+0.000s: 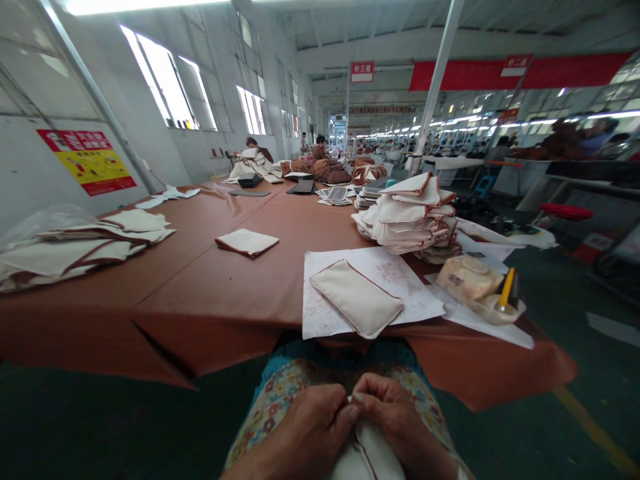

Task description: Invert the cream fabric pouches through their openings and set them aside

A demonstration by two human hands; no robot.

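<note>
Hands pinching cream fabric, brown seam running bodyward, long axis unclear

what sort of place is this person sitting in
Probably a sewing or stitching workshop: a white piece with a brown seam is held over the lap, a stack of brown-edged pieces sits on the table, and a red banner hangs beyond.

This brown-covered table bears a white paper sheet; left of the sheet lies one cream fabric piece, farther left a loose pile, behind its right side a tall stack.
</note>
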